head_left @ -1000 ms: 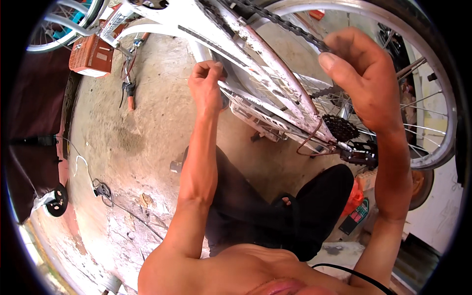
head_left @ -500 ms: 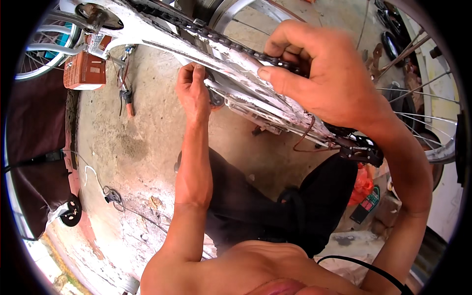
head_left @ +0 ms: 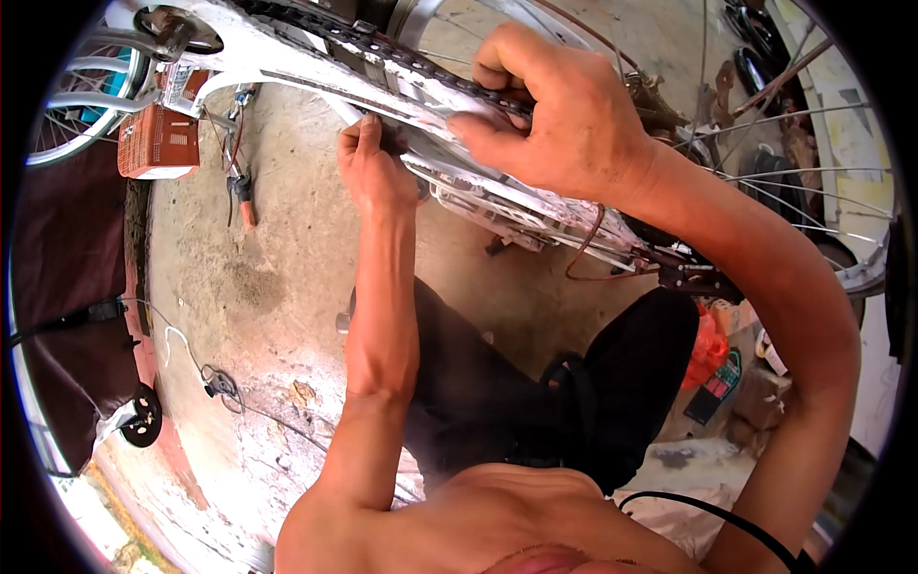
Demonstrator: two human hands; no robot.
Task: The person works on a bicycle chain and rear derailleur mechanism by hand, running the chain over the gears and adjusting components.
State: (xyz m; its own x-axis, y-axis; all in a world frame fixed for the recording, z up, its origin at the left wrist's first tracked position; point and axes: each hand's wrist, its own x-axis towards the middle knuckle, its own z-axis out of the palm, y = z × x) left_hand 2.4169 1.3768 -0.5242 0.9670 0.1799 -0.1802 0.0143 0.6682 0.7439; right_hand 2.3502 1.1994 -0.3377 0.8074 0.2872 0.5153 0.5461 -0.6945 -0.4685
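Note:
A white, worn bicycle frame (head_left: 277,59) slants across the upper part of the view, with a dark chain (head_left: 421,69) running along it. My right hand (head_left: 574,120) pinches the chain between thumb and curled fingers, above the frame tube. Lower and to the left, my left hand (head_left: 378,167) is closed, thumb against fingers, beside the underside of the frame. A dark part shows at its fingertips, but what it grips is hidden. A dark derailleur (head_left: 703,277) sits at the frame's right end, below my right forearm.
A spoked wheel (head_left: 865,275) stands at the right. An orange-brown box (head_left: 158,142) and a brake lever with cables (head_left: 241,187) are at the left. A thin cord (head_left: 277,418) crosses the concrete floor. A red plastic bag (head_left: 708,346) lies by my knee.
My right hand has moved left along the chain, its fingers still pinched on it. The frame has shifted slightly. My left hand stays closed at almost the same place.

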